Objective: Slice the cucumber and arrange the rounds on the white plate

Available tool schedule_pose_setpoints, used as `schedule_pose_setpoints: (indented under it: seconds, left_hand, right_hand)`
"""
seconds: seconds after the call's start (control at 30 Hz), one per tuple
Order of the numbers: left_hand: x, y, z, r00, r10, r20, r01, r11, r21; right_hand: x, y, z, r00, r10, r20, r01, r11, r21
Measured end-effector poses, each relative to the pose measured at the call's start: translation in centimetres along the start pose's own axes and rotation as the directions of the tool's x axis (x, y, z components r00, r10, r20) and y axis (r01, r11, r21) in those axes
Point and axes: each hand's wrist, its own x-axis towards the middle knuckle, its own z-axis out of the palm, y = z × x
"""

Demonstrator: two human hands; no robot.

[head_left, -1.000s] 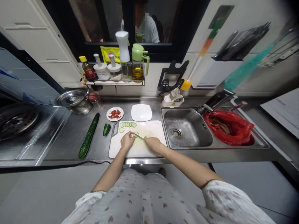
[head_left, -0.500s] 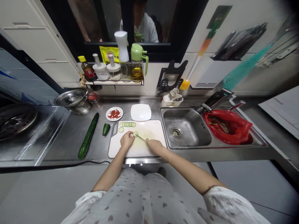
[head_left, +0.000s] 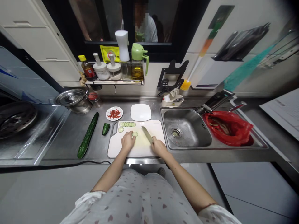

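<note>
My right hand [head_left: 159,147] is closed round the handle of a kitchen knife [head_left: 147,134]. Its blade slants up and left over the white cutting board [head_left: 116,146], apart from the cucumber slice. My left hand [head_left: 127,142] has a round cucumber slice [head_left: 135,134] at its thumb and fingertips, near the middle of the board. Behind that hand lies a row of overlapping cucumber slices [head_left: 127,124], with a single slice [head_left: 121,129] just in front of the row. To the left of the board are a short cucumber piece [head_left: 106,129] and a whole cucumber [head_left: 88,136].
Behind the board stand a small plate of chopped red pieces [head_left: 114,114] and a white square plate [head_left: 140,112]. The steel sink [head_left: 187,127] is on the right, a red plastic bag [head_left: 230,127] beside it. A lidded pot [head_left: 73,101] stands back left, below a condiment shelf [head_left: 114,82].
The knife has moved off the cucumber slice to the right, its blade now angled up and away. My right hand shifted right with it; my left hand stays by the slice.
</note>
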Motion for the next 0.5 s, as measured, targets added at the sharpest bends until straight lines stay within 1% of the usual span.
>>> schedule_pose_setpoints:
  seconds: [0.1, 0.23, 0.37, 0.5]
  left_hand:
    - [0.1, 0.2, -0.1, 1.000, 0.003, -0.001, -0.003, 0.999, 0.033]
    - [0.2, 0.5, -0.2, 1.000, 0.007, -0.022, -0.006, 0.999, 0.046]
    - [0.5, 0.6, -0.2, 1.000, -0.009, -0.024, 0.010, 1.000, 0.018]
    - [1.2, 0.6, 0.0, 0.997, -0.071, 0.001, 0.071, 0.996, -0.049]
  right_hand:
    - [0.4, 0.2, 0.2, 0.996, 0.084, -0.015, -0.083, 0.996, 0.045]
    - [0.8, 0.3, 0.2, 0.989, 0.144, -0.033, -0.141, 0.988, 0.064]
    - [1.1, 0.0, 0.3, 0.987, 0.154, -0.042, -0.152, 0.987, 0.051]
    - [1.3, -0.3, 0.3, 0.990, 0.137, -0.021, -0.136, 0.990, 0.034]
